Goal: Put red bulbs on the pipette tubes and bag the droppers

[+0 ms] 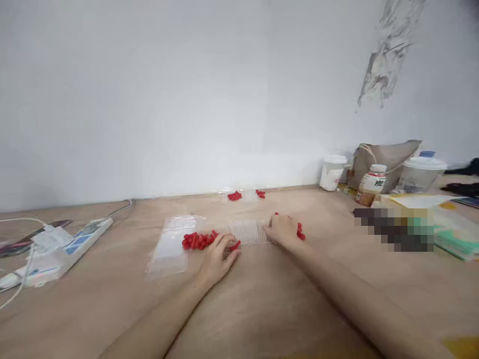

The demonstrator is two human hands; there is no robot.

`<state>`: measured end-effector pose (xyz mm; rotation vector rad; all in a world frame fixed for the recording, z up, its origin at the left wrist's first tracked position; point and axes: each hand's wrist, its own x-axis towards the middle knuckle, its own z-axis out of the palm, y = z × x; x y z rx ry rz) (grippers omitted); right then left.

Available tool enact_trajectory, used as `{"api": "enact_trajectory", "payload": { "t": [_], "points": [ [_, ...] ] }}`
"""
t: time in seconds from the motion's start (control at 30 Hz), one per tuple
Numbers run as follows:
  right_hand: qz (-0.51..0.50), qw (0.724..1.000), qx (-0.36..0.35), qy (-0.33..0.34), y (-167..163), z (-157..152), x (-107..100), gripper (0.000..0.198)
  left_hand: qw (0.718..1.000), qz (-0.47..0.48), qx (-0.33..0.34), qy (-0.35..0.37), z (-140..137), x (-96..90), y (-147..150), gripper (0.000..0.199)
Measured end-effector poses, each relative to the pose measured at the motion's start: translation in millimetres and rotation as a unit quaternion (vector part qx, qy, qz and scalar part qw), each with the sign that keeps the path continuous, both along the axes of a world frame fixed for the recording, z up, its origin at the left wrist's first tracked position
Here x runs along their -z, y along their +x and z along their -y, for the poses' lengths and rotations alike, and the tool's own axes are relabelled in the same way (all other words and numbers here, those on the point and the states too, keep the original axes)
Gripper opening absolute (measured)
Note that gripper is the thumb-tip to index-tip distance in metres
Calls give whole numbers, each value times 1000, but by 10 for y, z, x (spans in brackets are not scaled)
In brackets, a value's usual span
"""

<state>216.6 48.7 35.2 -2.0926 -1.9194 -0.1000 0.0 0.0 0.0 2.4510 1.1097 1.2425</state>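
Observation:
My left hand rests on the table with its thumb and fingers curved around a small red piece. Just behind its knuckles lies a pile of red pieces, short and rounded like caps. Between the two hands runs a row of thin, clear-to-white sticks, laid side by side. At the row's right end my right hand is closed with fingers bent down; what they grip is hidden. More red pieces show past that hand, partly covered by it.
A clear plastic bag lies left of the pile. Near the wall are more red pieces with clear plastic. A power strip with cables is at left. On the right stand a lidded cup, a bottle and a lidded tub.

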Motion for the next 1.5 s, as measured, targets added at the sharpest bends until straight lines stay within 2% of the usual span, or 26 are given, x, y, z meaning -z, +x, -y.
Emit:
{"api": "enact_trajectory", "payload": {
  "t": [0.1, 0.23, 0.53, 0.63, 0.73, 0.83, 0.9, 0.97, 1.13, 1.5],
  "points": [
    [5, 1000, 0, -29, -63, -10, -11, 31, 999, -7, -28, 33, -21, -7, -2, 24],
    [13, 999, -6, -42, -130, -14, -30, 29, 996, -32, -48, 70, -37, -21, 4, 15],
    [15, 999, -38, -34, -218, -12, -74, 20, 996, -40, -52, 66, -21, -42, 4, 14],
    [11, 998, -60, -11, -81, 56, -153, 26, 996, -53, -44, 55, 11, -80, 15, 13],
    [-51, 989, -128, 48, 133, 157, -153, 30, 993, -90, -65, 48, 46, -133, 40, 13],
    [-127, 954, -249, 108, 262, 261, -9, 22, 989, -116, -80, 49, 50, -195, 78, 15],
    [-124, 930, -312, 152, 254, 321, 128, 18, 987, -132, -75, 48, 32, -231, 107, 17],
    [-106, 913, -341, 198, 197, 369, 246, 21, 986, -146, -68, 48, 7, -250, 135, 19],
    [-88, 896, -352, 254, 102, 445, 343, 22, 986, -133, -79, 57, -26, -207, 176, 17],
    [-88, 904, -354, 224, 100, 465, 324, 20, 989, -126, -49, 63, -37, -187, 171, 18]
  ]
}}
